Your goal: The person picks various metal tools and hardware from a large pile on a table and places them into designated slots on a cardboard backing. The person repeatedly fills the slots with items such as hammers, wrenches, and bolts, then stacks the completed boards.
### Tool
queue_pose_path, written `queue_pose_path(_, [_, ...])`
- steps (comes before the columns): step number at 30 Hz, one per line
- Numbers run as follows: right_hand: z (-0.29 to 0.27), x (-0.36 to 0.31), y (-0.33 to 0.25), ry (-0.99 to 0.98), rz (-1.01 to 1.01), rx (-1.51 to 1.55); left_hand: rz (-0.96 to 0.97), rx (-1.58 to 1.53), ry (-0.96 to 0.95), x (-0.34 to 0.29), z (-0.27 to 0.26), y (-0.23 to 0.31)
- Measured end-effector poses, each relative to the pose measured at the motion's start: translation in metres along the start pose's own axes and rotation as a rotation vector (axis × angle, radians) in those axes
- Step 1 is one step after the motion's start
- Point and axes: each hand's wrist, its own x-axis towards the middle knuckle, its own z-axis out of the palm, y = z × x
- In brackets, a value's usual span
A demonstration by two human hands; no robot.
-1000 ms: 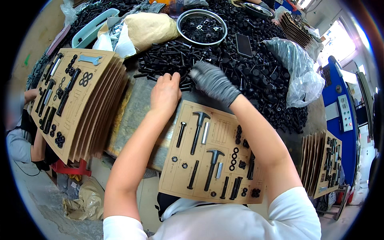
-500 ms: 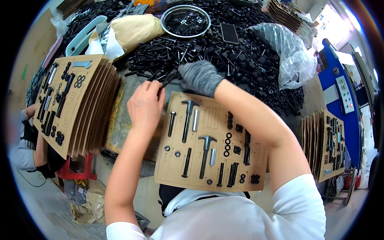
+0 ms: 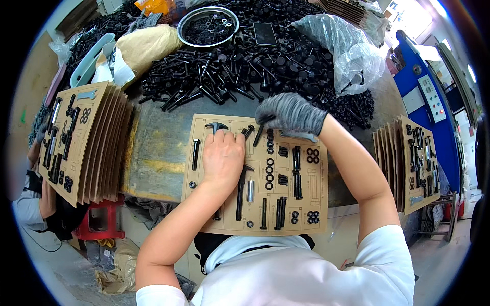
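A brown cardboard panel (image 3: 317, 224) lies before me, bearing black bolts, nuts, rings, two T-shaped pieces and silver sleeves. My left hand (image 3: 223, 158), bare, rests on its upper part with fingers curled together; short black bolts (image 3: 248, 131) poke out at the fingertips. Part of the upper T-shaped piece (image 3: 217, 126) is covered by that hand. Wearing a grey knit glove, my right hand (image 3: 292, 115) pinches a black bolt (image 3: 259, 134) that points down toward the panel. Beside the glove, a silver wrench (image 3: 298, 135) is partly hidden.
Loose black bolts (image 3: 219, 76) are heaped across the table's far side. Among them are a round metal bowl (image 3: 180, 31), a phone (image 3: 265, 34) and a clear plastic bag (image 3: 352, 61). Stacked panels stand left (image 3: 97, 153) and right (image 3: 400, 168). Another person's arm (image 3: 47, 196) shows far left.
Both hands have come back from the bolt heap to the panel. Bolts now show at the left fingertips, and one hangs from the gloved right hand. The view has shifted slightly.
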Motion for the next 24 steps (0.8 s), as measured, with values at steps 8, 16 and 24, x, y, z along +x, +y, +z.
queue_pose_path(8, [0.003,-0.011,-0.003,0.088,-0.027,-0.007,0.051,-0.284,-0.114,0.002,-0.022,-0.002])
queue_pose_path(16, [0.047,-0.029,-0.056,0.089,0.09,0.061,0.061,-0.385,-0.104,0.004,-0.022,-0.009])
queue_pose_path(24, [0.016,-0.014,-0.004,0.123,-0.113,-0.163,0.138,-0.56,-0.188,0.032,-0.026,-0.02])
